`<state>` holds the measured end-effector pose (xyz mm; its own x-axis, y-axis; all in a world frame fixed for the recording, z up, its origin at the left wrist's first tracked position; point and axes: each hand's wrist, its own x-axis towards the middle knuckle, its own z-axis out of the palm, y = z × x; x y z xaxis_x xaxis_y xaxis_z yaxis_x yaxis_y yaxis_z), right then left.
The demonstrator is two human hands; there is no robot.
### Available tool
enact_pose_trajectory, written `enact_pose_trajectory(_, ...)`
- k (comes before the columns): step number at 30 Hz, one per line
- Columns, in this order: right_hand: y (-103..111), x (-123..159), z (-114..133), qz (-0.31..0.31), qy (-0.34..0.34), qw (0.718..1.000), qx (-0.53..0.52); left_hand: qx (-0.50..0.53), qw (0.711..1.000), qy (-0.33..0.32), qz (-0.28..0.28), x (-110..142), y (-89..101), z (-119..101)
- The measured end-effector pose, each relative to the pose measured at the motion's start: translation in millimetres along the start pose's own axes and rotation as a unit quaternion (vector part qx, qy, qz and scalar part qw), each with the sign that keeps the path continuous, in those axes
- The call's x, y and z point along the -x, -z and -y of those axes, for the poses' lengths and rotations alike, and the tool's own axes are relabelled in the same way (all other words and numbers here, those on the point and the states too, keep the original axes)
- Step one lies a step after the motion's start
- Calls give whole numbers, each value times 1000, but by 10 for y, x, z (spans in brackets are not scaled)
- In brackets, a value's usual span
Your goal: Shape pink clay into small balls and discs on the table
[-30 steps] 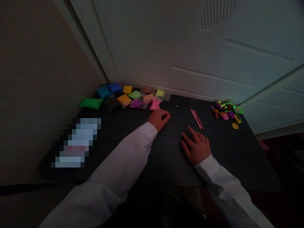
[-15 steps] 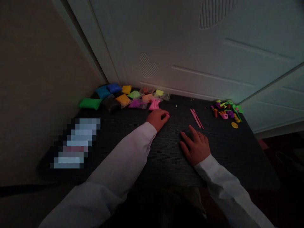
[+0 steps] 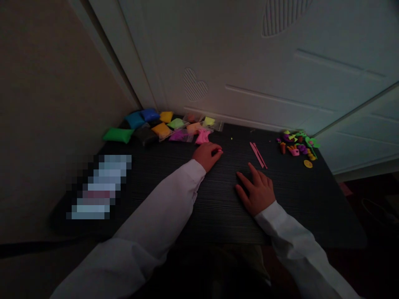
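My left hand [image 3: 207,156] is closed in a pinch over the dark table [image 3: 218,207], with a small bit of pink clay [image 3: 220,150] showing at its fingertips. Just behind that hand lies a pink clay packet [image 3: 203,136]. My right hand [image 3: 257,187] is spread low over the table with its fingers apart, and holds nothing. Two thin pink modelling tools [image 3: 258,155] lie side by side beyond its fingertips. A tiny yellow-green speck [image 3: 231,138] sits between the packet and the tools.
Several coloured clay packets, among them a green one [image 3: 117,136] and a blue one [image 3: 150,115], line the back left. Small clay figures [image 3: 293,151] cluster at the back right, near a yellow disc [image 3: 308,164]. A blurred-out bright object [image 3: 99,187] lies left. A white panel [image 3: 243,66] rises behind.
My right hand has shifted very slightly left, its fingers still spread. The left hand keeps its pinch in the same place.
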<state>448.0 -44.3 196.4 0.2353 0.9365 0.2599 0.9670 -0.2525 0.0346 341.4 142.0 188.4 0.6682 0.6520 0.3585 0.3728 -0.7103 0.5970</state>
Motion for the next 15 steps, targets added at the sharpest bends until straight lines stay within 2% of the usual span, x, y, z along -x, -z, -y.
enact_pose_trajectory(5,-27,11,-15,-17,-4,1000,-3,-2,1000,4,0,1,4,-8)
enact_pose_trajectory(15,-25,21,-43,-12,-10,1000,-17,0,1000,1,1,2,2,-8)
